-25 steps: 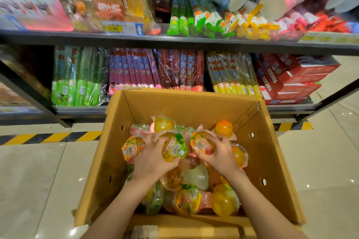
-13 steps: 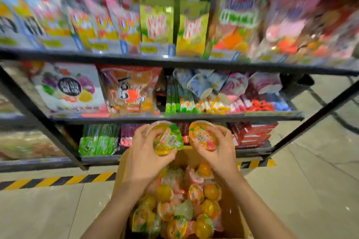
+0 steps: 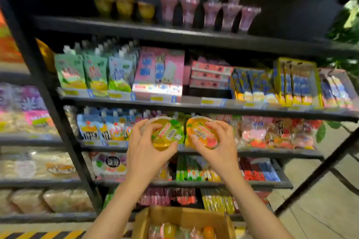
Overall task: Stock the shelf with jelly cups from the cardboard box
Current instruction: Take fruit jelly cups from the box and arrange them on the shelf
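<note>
the left hand (image 3: 144,147) has its fingers curled round a yellow jelly cup with a green label (image 3: 166,133), and the right hand (image 3: 217,144) grips an orange jelly cup (image 3: 202,132) just to the right of it; the two cups are nearly touching, lids toward the camera. both are held up in front of the black shelf (image 3: 194,103), level with the rows of spouted pouches (image 3: 104,128). the cardboard box (image 3: 182,217) sits low and near, with more jelly cups (image 3: 171,229) inside.
</note>
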